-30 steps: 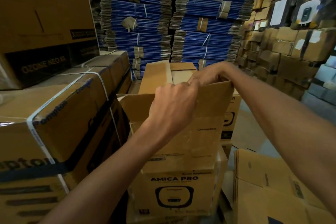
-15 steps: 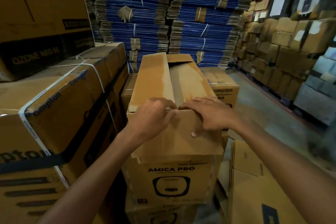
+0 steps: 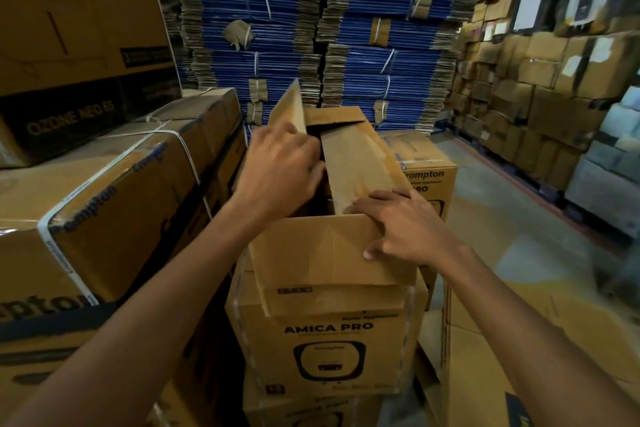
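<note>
The left hand (image 3: 280, 170) grasps the raised left flap (image 3: 290, 107) of the box (image 3: 325, 336). The box sits atop a stack at centre, long axis pointing away from the person. The right hand (image 3: 405, 225) lies released, fingers flat on the right flap (image 3: 356, 166).

The open carton (image 3: 325, 340) stands on another carton (image 3: 294, 412). The strapped cartons (image 3: 114, 204) are left of it, the flat-carton stacks (image 3: 256, 28) behind, the box wall (image 3: 540, 87) far right.

Open box (image 3: 325, 328), front: "AMICA PRO". Big box (image 3: 69, 118) upper left, dark band: "OZONE NEO 65". Strapped box (image 3: 104, 198), side: "Crompton". Rear box (image 3: 424, 177): "rompton", first letter hidden.
</note>
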